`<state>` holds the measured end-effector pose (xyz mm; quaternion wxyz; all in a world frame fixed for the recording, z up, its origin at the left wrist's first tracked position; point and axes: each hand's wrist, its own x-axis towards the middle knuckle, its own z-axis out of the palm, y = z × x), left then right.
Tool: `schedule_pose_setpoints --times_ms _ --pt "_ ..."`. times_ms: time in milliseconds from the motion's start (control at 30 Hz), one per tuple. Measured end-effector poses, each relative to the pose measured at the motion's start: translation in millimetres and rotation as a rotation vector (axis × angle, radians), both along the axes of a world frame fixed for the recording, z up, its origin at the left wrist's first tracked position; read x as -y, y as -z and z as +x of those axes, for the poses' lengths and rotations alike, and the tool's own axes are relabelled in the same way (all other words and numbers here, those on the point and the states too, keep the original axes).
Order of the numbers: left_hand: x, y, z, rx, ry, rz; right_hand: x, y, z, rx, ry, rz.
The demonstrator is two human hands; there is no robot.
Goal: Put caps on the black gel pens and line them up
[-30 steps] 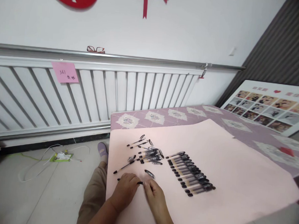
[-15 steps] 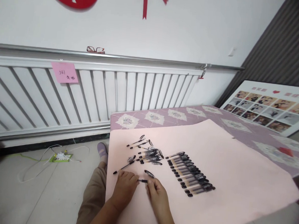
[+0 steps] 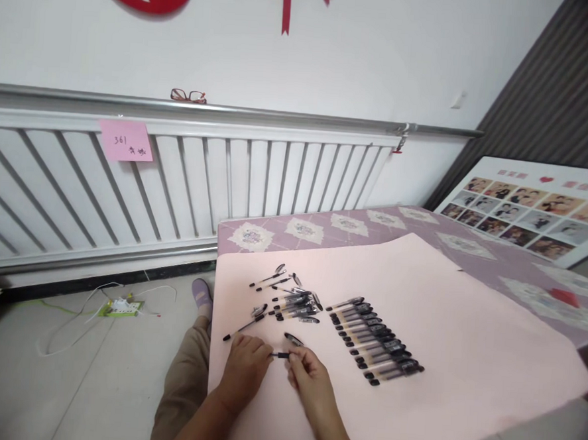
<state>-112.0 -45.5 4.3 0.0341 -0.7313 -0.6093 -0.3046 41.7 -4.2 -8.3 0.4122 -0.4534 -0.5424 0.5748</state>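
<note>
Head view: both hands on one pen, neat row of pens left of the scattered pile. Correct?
Not quite: the neat row of pens lies right of the scattered pile, as the head view shows. Left hand and right hand are both on one pen, as you say.

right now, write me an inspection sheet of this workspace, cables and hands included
Surface: pink sheet over purple patterned cloth
Work things: row of pens lined up side by side; jumbled pile of pens and caps; loose cap by the right hand
Clutter: small red item on the cloth, too blurred to identify
Hands: left hand and right hand both hold one pen
Cables: white cables and power strip on the floor
Surroundings: radiator, pink note, glasses, photo board
</note>
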Motion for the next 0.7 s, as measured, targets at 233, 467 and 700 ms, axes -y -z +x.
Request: schedule_pose_setpoints --times_ms 233,467,700 --pt "-0.1 1.7 -1.7 -0.005 0.006 0.002 1.0 0.2 1.3 0.057 0.026 0.012" --pt "0.4 1.1 -1.5 0.002 -0.004 -0.007 -0.5 3.2 -0.2 -0.012 0.010 0.000" --pt "0.1 1.9 -1.4 0.001 -0.003 -0.020 0.0 2.1 0.6 0.027 0.031 0.004"
